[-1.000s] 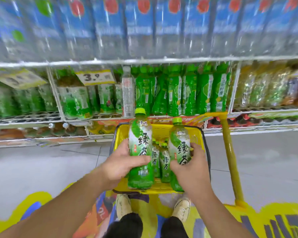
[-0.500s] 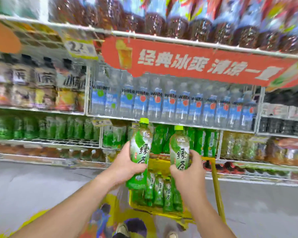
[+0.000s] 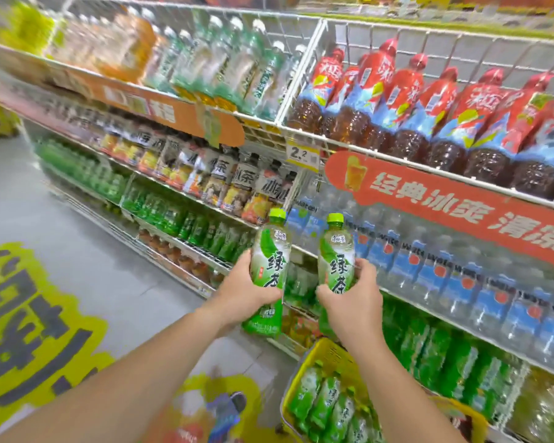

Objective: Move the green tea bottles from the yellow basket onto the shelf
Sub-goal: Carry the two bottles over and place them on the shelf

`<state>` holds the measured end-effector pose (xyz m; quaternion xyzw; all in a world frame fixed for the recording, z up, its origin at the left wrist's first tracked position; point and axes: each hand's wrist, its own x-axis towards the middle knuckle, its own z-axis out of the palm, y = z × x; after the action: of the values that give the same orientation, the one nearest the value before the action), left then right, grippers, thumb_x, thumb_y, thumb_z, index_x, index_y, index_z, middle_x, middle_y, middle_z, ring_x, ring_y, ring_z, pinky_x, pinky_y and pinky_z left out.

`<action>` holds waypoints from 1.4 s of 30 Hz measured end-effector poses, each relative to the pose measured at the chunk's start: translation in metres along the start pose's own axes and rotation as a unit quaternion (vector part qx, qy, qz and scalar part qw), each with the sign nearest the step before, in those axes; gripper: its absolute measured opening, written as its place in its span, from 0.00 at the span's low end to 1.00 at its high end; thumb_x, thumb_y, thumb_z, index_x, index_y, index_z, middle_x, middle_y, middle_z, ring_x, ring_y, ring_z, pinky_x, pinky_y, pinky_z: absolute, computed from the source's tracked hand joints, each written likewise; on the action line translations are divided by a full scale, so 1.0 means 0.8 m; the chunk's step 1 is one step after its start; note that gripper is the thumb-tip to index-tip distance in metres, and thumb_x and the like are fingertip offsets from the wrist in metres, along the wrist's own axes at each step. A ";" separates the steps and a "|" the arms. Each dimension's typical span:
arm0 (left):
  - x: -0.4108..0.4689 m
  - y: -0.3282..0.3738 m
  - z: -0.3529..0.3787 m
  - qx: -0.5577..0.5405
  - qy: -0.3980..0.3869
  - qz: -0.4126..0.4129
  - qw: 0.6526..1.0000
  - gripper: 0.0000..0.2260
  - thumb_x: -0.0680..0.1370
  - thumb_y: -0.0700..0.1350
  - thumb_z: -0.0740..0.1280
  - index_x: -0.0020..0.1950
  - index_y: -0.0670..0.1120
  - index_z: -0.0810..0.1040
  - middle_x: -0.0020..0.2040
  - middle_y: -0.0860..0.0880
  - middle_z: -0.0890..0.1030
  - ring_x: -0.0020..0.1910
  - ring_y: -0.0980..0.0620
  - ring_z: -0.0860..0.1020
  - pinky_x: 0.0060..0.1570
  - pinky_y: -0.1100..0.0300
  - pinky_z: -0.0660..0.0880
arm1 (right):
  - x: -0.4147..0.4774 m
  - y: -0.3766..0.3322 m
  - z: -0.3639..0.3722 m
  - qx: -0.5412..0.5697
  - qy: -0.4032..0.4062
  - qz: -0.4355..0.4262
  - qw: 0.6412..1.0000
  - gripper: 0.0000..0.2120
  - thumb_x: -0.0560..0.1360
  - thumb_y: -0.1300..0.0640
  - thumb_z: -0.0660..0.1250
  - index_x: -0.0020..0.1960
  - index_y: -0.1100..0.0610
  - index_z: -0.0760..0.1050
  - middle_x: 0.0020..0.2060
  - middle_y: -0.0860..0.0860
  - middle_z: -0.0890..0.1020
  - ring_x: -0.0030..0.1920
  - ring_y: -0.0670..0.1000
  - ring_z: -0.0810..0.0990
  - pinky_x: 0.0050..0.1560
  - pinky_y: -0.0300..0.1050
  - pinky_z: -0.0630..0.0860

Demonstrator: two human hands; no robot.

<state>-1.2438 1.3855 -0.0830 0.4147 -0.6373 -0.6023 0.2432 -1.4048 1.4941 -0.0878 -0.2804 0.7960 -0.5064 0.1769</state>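
My left hand [image 3: 247,290] and right hand [image 3: 354,303] each curl round a green tea bottle [image 3: 271,266]; I'd keep both upright, seating bases squarely on the shelf [image 3: 202,251], labels outward

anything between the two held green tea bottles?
Nothing. In the head view the left-hand bottle and the right-hand bottle stand upright and apart, with a bare gap between them. Only shelf stock behind shows through it.

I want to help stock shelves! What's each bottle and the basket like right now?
left green tea bottle: capped, upright, held by left hand
right green tea bottle: capped, upright, held by right hand
yellow basket: holds more green tea bottles
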 end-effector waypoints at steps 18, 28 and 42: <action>-0.030 -0.004 -0.320 -0.078 0.232 0.024 0.969 0.23 0.71 0.29 0.72 0.61 0.45 0.71 0.49 0.44 0.81 0.39 0.53 0.81 0.37 0.60 0.79 | -0.018 -0.196 0.266 0.030 -0.160 -0.106 0.981 0.33 0.70 0.58 0.76 0.70 0.54 0.65 0.49 0.48 0.77 0.37 0.38 0.74 0.28 0.31 0.67; 0.045 -0.030 -0.522 -0.040 0.184 0.023 0.982 0.25 0.71 0.33 0.75 0.62 0.52 0.72 0.52 0.46 0.82 0.43 0.53 0.83 0.39 0.58 0.79 | -0.012 -0.267 0.467 0.013 -0.148 -0.117 0.982 0.37 0.71 0.55 0.75 0.74 0.52 0.60 0.52 0.49 0.76 0.33 0.47 0.77 0.32 0.48 0.76; 0.248 -0.089 -0.612 -0.041 0.138 -0.009 0.990 0.29 0.70 0.28 0.73 0.62 0.54 0.73 0.51 0.45 0.84 0.46 0.48 0.84 0.43 0.52 0.81 | 0.088 -0.244 0.633 0.029 -0.133 -0.075 0.988 0.35 0.72 0.58 0.75 0.73 0.52 0.62 0.55 0.44 0.70 0.44 0.35 0.75 0.40 0.29 0.71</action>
<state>-0.9371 0.9502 -0.1128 0.4889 -0.5688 -0.5670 0.3403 -1.1212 1.0275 -0.1260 -0.3995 0.7271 -0.4989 0.2506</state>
